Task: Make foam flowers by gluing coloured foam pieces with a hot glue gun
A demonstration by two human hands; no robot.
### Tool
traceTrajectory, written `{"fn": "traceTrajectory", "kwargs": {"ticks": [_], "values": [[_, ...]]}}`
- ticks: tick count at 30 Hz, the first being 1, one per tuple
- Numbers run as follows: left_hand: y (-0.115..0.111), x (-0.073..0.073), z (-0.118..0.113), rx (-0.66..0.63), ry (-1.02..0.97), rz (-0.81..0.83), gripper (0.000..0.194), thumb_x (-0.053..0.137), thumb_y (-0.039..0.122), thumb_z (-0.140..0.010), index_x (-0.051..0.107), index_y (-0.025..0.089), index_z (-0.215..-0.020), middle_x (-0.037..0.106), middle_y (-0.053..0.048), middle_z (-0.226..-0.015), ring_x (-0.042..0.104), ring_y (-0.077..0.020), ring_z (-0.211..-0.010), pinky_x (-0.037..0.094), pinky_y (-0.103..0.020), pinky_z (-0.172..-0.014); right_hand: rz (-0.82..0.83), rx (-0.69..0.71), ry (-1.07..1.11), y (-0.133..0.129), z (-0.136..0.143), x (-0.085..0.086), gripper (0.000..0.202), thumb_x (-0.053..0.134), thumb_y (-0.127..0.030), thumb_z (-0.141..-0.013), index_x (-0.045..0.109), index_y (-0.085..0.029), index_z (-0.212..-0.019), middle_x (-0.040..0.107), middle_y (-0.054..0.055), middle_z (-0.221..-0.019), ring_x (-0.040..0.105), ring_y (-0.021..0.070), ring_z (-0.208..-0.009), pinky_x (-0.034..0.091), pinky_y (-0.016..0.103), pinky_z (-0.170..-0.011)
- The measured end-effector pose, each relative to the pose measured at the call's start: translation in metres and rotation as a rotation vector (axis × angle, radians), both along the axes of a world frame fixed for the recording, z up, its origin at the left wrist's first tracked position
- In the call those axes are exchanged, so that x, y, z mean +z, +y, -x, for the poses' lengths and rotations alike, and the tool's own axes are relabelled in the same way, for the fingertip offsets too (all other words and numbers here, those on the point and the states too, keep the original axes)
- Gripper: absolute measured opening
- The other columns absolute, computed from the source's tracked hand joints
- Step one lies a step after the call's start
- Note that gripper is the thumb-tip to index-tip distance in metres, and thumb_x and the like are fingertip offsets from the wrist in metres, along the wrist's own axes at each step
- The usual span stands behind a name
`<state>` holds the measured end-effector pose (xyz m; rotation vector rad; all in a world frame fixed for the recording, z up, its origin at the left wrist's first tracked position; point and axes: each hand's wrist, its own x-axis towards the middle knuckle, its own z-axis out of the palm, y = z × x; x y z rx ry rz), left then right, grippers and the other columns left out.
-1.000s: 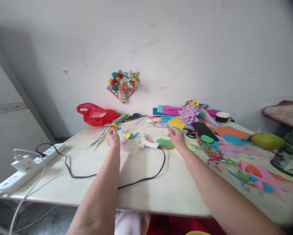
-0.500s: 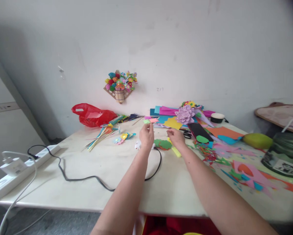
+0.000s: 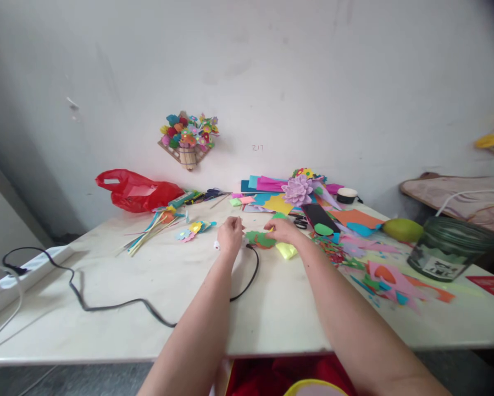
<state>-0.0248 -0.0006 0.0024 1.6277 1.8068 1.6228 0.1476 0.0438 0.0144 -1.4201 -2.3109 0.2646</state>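
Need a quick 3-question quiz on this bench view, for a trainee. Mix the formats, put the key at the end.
1. Multiple choice: the left hand is at
A) the phone
B) a white tool with a black cord
C) the scissors
2. True or false: the power strip lies on the left side of the table.
3. Put in order, left to right as pictured: glass jar, red bag, purple flower.

Key: 1. B; 2. True; 3. red bag, purple flower, glass jar
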Motion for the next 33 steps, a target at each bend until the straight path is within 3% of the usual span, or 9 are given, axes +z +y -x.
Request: {"fn": "traceTrajectory", "kwargs": {"ticks": [5, 11, 19, 22, 26, 29, 33], "values": [[-0.004, 0.003, -0.002, 0.065, 0.119, 0.036, 0.027, 0.038, 0.037, -0.079, 0.058, 0.019, -0.079, 0.066, 0.0, -0.067, 0.06, -0.0123, -0.063, 0.04, -0.022, -0.061, 0.021, 0.011, -0.08, 0.0, -0.005, 0.0, 0.036, 0.059, -0.029, -0.06, 0.063, -0.02, -0.095, 0.062, 0.004, -0.099, 0.056, 0.0172, -0.085, 0.041, 0.022, -0.069], [-0.007, 0.006, -0.006, 0.119, 0.315, 0.052, 0.024, 0.039, 0.035, -0.079, 0.059, 0.022, -0.081, 0.065, -0.001, -0.069, 0.058, -0.0145, -0.074, 0.037, -0.024, -0.063, 0.001, 0.086, -0.249, -0.006, -0.006, 0.006, 0.059, 0.065, -0.043, -0.051, 0.058, -0.021, -0.106, 0.057, 0.006, -0.109, 0.051, 0.0239, -0.097, 0.039, 0.027, -0.08], [-0.012, 0.004, -0.013, 0.125, 0.493, -0.036, 0.023, 0.044, 0.036, -0.076, 0.062, 0.024, -0.083, 0.059, -0.005, -0.093, 0.054, -0.0166, -0.086, 0.038, -0.028, -0.072, -0.118, 0.066, -0.245, -0.001, -0.011, 0.006, 0.049, 0.06, -0.034, -0.058, 0.058, -0.023, -0.106, 0.058, 0.004, -0.108, 0.049, 0.0235, -0.101, 0.036, 0.029, -0.085], [-0.014, 0.005, -0.014, 0.062, 0.605, -0.135, 0.018, 0.048, 0.032, -0.073, 0.063, 0.024, -0.081, 0.062, -0.003, -0.09, 0.047, -0.0204, -0.099, 0.033, -0.034, -0.084, -0.148, -0.012, -0.208, 0.0, -0.016, 0.008, 0.042, 0.055, -0.022, -0.061, 0.06, -0.023, -0.102, 0.057, 0.003, -0.109, 0.048, 0.0227, -0.102, 0.034, 0.029, -0.086], [-0.016, 0.005, -0.018, -0.001, 0.688, -0.193, 0.014, 0.053, 0.03, -0.07, 0.062, 0.024, -0.078, 0.064, 0.0, -0.09, 0.042, -0.0222, -0.103, 0.02, -0.043, -0.096, -0.131, -0.232, -0.11, 0.003, -0.028, 0.009, 0.042, 0.047, -0.01, -0.063, 0.061, -0.022, -0.1, 0.059, 0.004, -0.107, 0.05, 0.0203, -0.1, 0.035, 0.027, -0.084], [-0.016, 0.003, -0.023, -0.042, 0.731, -0.188, 0.013, 0.053, 0.029, -0.069, 0.062, 0.024, -0.076, 0.064, 0.001, -0.088, 0.043, -0.0219, -0.102, 0.011, -0.046, -0.1, -0.055, -0.343, -0.071, 0.009, -0.037, 0.006, 0.039, 0.046, -0.011, -0.065, 0.061, -0.021, -0.1, 0.06, 0.006, -0.105, 0.053, 0.0206, -0.098, 0.037, 0.028, -0.08], [-0.018, 0.004, -0.031, -0.105, 0.802, -0.161, 0.016, 0.055, 0.033, -0.067, 0.063, 0.025, -0.078, 0.064, -0.001, -0.087, 0.042, -0.0227, -0.103, 0.003, -0.048, -0.102, 0.043, -0.366, -0.085, 0.014, -0.041, 0.0, 0.031, 0.051, -0.024, -0.068, 0.062, -0.021, -0.096, 0.061, 0.007, -0.101, 0.055, 0.0213, -0.093, 0.039, 0.028, -0.075]]}}
